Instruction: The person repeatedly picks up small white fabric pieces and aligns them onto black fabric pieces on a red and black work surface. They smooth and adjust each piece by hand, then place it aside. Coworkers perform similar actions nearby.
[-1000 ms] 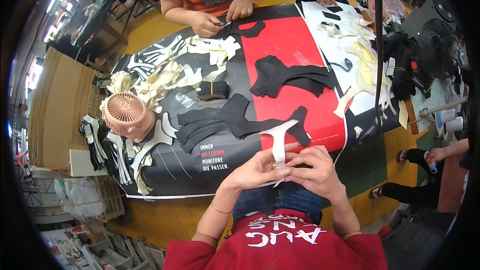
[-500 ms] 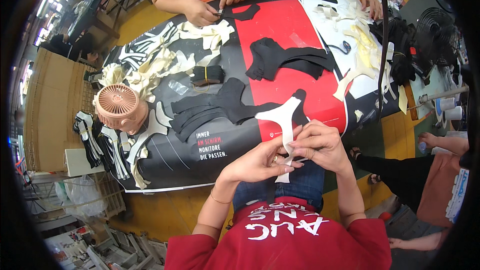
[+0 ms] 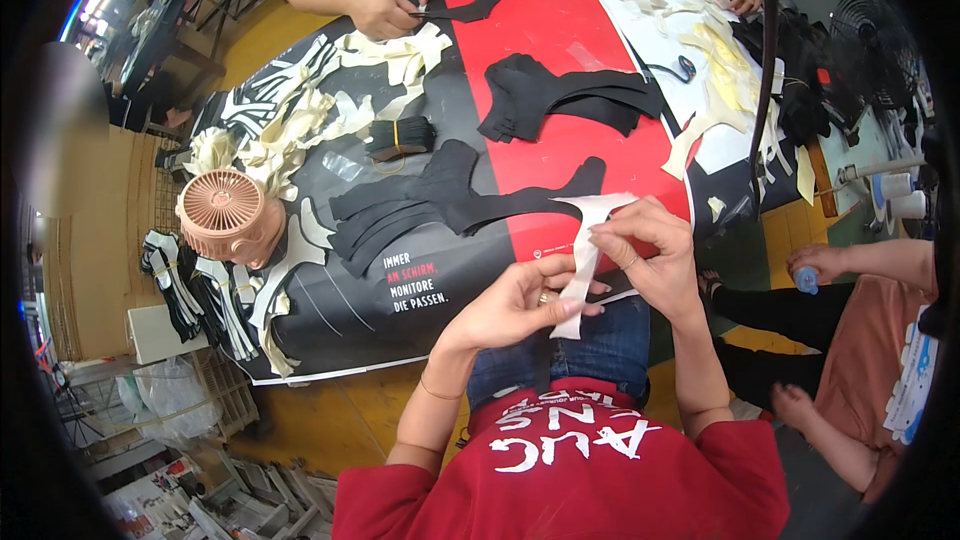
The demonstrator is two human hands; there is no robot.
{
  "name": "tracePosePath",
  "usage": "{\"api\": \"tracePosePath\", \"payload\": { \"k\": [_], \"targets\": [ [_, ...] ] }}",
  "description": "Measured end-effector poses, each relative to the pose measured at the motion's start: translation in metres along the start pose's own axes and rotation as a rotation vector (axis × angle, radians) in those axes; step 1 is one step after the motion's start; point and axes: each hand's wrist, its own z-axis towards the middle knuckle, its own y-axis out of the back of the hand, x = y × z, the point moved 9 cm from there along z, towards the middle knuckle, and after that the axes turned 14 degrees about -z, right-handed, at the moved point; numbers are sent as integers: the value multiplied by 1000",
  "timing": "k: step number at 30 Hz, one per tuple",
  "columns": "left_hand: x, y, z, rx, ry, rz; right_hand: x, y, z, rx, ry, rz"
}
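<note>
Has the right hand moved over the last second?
Yes: pinching the white fabric piece, the right hand went forward, farther over the red table panel.

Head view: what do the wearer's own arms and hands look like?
Short, plain red sleeves; no gloves, no cables visible. Left hand: gold-coloured ring, plus a thin bracelet at the wrist. Right hand: what looks like a thin ring; no bracelet visible.

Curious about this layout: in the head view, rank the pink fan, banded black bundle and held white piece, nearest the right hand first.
1. Held white piece: in the right hand.
2. Banded black bundle: to the left, farther up.
3. Pink fan: farther left still.
</note>
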Motion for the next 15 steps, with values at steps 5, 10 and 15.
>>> {"api": "tracePosePath", "payload": {
  "k": [5, 10, 15],
  "targets": [
    [-4, 33, -14, -378, -91, 172, 9, 10, -8, -112, 46, -55],
    [-15, 34, -19, -482, -288, 358, 48, -12, -40, -66, 266, -112],
    [-18, 24, -17, -389, -305, 283, 59, -14, -64, -193, 286, -346]
  ]
}}
